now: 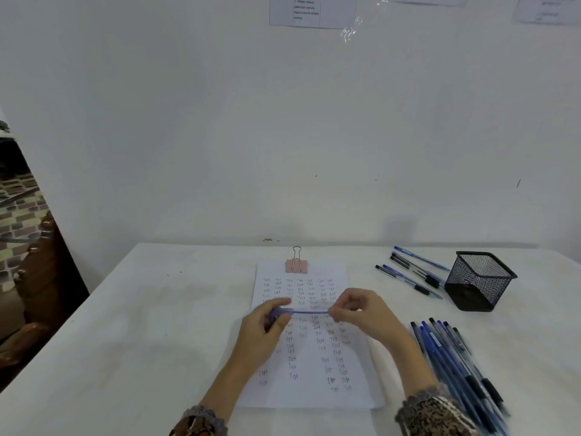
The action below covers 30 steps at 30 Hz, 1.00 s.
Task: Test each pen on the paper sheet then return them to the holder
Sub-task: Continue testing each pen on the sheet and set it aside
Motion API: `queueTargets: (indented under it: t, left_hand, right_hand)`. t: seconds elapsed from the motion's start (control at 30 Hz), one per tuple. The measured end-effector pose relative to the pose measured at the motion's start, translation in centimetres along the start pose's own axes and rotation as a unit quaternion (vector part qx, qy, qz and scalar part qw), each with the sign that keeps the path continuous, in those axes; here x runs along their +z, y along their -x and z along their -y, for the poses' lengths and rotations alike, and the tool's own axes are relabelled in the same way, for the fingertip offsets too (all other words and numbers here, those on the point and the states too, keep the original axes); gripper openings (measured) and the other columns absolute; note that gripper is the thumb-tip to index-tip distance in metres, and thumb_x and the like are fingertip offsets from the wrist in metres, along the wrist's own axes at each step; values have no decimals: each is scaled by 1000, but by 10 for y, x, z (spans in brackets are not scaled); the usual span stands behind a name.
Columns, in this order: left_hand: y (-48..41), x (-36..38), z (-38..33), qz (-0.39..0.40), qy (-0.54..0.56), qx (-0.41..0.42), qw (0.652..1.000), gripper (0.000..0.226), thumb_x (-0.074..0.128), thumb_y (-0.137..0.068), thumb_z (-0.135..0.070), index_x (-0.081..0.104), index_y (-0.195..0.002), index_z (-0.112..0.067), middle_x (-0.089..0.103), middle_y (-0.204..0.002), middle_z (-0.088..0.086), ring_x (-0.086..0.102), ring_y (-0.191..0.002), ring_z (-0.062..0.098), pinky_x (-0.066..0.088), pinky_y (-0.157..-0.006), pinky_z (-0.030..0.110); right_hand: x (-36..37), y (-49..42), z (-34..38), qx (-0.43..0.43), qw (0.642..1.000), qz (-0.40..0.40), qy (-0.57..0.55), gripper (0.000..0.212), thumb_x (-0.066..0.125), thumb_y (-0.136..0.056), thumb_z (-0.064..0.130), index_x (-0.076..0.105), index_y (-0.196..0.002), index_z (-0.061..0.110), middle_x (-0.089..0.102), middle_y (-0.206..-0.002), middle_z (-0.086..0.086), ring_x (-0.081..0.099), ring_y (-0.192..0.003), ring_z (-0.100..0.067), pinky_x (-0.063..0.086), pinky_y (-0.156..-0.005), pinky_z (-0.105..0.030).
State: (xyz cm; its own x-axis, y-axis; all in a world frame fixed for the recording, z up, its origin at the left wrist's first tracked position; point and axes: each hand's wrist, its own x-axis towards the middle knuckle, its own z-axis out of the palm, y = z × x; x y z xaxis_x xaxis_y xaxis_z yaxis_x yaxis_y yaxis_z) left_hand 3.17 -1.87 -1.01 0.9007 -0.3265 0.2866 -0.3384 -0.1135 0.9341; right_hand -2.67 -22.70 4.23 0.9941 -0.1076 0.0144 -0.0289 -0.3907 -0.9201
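Holding a blue pen (309,312) sideways over the paper sheet (314,398), my left hand (264,328) grips one end and my right hand (361,309) pinches the other. The black holder (478,281) stands near the far right corner of the table (141,309), loose pens (412,278) beside it.

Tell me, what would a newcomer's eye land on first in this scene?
At the middle of the table, the left hand and right hand hold a blue pen level between them above a paper sheet crowded with small handwritten words. To the right lies a pile of blue pens, with a black mesh holder farther back.
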Motion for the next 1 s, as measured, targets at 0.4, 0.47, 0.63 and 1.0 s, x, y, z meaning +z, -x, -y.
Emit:
queueTargets:
  t: [0.4,0.47,0.63,1.0]
  left_hand:
    - [-11,-19,27,31,-424,-33,905,69,11,-86,-51,28,-143,-16,28,-148,0,26,-137,16,15,-114,31]
    - [-12,-19,29,34,-434,-35,900,74,7,-80,-49,30,-142,-15,29,-148,1,27,-136,15,15,-114,31]
    - [-13,-20,30,33,-437,-41,898,63,17,-87,-43,31,-142,-16,29,-148,0,27,-137,14,15,-115,31]
    - [-10,-18,28,12,-427,-40,903,72,13,-82,-50,35,-141,-16,32,-147,0,29,-136,15,14,-115,32]
  right_hand:
    - [31,19,-18,74,830,-165,-528,14,41,-97,9,54,-93,5,66,-75,-9,54,-50,-11,49,-48,-21]
    - [32,22,-25,81,825,-166,-533,13,43,-95,1,53,-86,2,66,-69,-12,60,-50,-14,53,-50,-21]
    - [20,30,-36,47,900,-183,-393,19,56,-83,-13,53,-85,5,55,-62,-11,57,-47,-16,48,-44,-18]
    - [31,20,-47,-23,954,-242,-177,36,55,-88,-2,38,-58,7,31,-55,-2,32,-44,-8,32,-44,-16]
